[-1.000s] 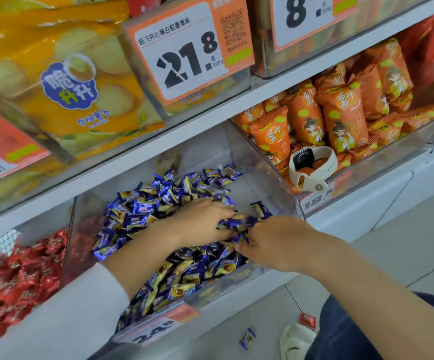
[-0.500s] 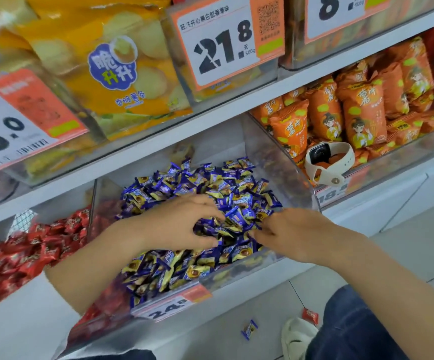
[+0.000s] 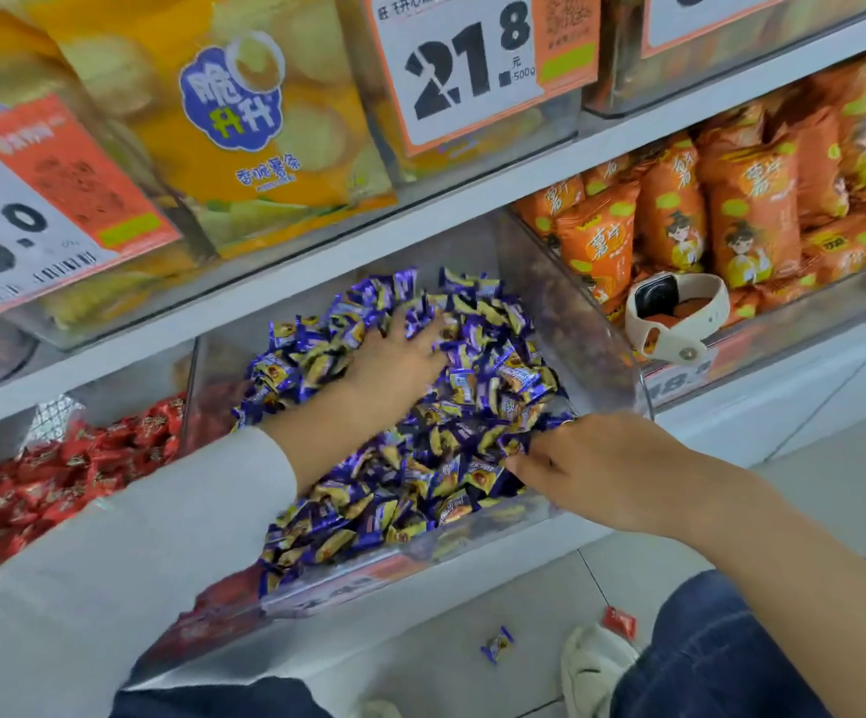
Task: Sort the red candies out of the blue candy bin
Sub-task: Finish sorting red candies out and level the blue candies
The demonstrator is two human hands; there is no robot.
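Left of both hands, the red candies [image 3: 58, 474] fill their own bin. The left hand [image 3: 394, 355] lies flat, fingers spread, on the blue candies [image 3: 472, 396] deep in the blue bin [image 3: 597, 329]; the right hand [image 3: 591, 469] digs in near the front, its grip hidden. No red shows between them, so better to rake slowly, keeping clear of the low front lip. The side walls crowd both wrists.

Bright even light, soft motion blur, wide-angle bending at edges
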